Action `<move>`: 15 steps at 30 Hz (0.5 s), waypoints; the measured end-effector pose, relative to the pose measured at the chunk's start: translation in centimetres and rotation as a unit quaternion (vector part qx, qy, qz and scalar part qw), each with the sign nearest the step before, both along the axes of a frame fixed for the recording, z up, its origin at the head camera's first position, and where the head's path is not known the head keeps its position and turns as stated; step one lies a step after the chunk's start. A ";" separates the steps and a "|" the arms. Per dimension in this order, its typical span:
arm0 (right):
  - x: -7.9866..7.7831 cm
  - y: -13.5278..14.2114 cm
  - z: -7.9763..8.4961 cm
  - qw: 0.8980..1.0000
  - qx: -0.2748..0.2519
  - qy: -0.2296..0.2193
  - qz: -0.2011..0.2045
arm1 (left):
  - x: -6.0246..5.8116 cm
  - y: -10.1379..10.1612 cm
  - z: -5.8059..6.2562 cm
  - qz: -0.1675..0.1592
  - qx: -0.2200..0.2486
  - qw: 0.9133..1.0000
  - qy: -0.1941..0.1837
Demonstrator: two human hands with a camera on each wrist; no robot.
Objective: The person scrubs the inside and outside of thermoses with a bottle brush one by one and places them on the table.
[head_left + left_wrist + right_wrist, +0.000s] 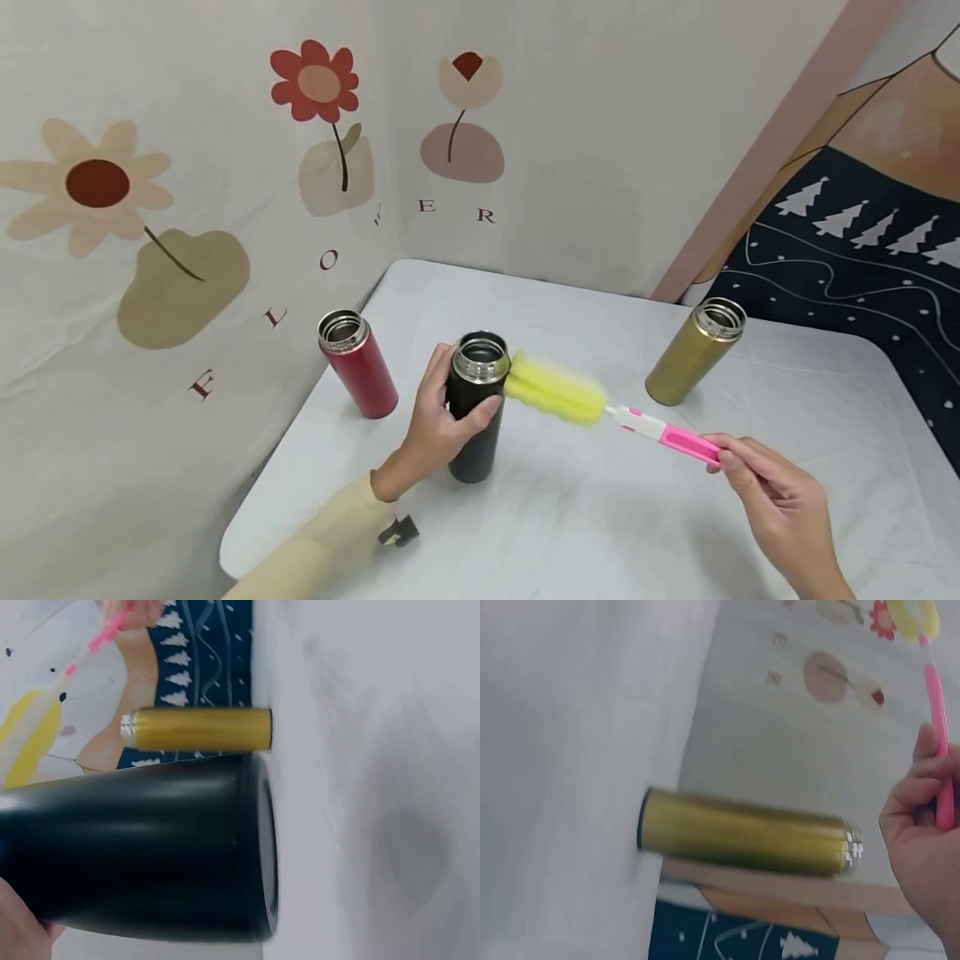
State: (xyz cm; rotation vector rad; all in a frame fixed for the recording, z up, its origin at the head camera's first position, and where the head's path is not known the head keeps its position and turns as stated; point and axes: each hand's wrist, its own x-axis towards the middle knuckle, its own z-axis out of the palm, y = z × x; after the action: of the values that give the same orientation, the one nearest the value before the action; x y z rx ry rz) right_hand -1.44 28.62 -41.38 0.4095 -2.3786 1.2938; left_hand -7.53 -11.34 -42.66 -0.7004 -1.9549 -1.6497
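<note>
My left hand (pixel 442 425) grips a black bottle (pixel 474 433) around its upper part, lidless with a steel rim. In the left wrist view, a sliver of the black bottle's underside (pixel 268 855) shows, so it looks raised or tilted. Pinched in my right hand (pixel 783 500) is the pink handle (pixel 690 443) of a bottle brush, also seen in the right wrist view. Its yellow sponge head (pixel 558 390) is outside the bottle, just right of the neck; whether they touch I cannot tell.
A red bottle (pixel 360 371) stands lidless to the left on the white table (pixel 555 517). At the right back stands a gold bottle (pixel 690 358), also lidless. Flower-printed cloth (pixel 585 150) hangs behind the table, with a dark tree-patterned part (pixel 847 275) at right.
</note>
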 end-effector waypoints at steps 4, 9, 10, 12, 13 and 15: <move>-0.1 -1.6 -0.6 0.999 -0.021 0.012 0.035 | -0.1 1.0 0.5 0.016 0.077 0.997 -0.022; 0.1 -3.7 -1.6 0.994 0.006 0.027 0.102 | -0.4 2.0 1.5 0.041 0.161 0.985 -0.041; 0.3 -4.2 -1.7 0.994 0.019 0.026 0.105 | -0.5 2.2 1.7 0.043 0.181 0.981 -0.045; 0.7 -5.2 -2.2 0.992 0.038 0.033 0.118 | -0.7 2.5 2.0 0.041 0.219 0.973 -0.052; 0.9 -5.7 -2.4 0.990 0.045 0.040 0.129 | -0.8 2.6 2.2 0.040 0.237 0.969 -0.055; 1.3 -6.8 -2.9 0.986 0.051 0.047 0.152 | -1.0 2.8 2.5 0.041 0.267 0.961 -0.063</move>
State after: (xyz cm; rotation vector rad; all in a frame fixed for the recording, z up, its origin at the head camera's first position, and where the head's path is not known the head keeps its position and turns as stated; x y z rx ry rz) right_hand -0.16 21.79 -44.25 0.8727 -2.3751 1.2486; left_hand -8.56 -8.53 -40.13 -0.3062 -1.4789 -2.0810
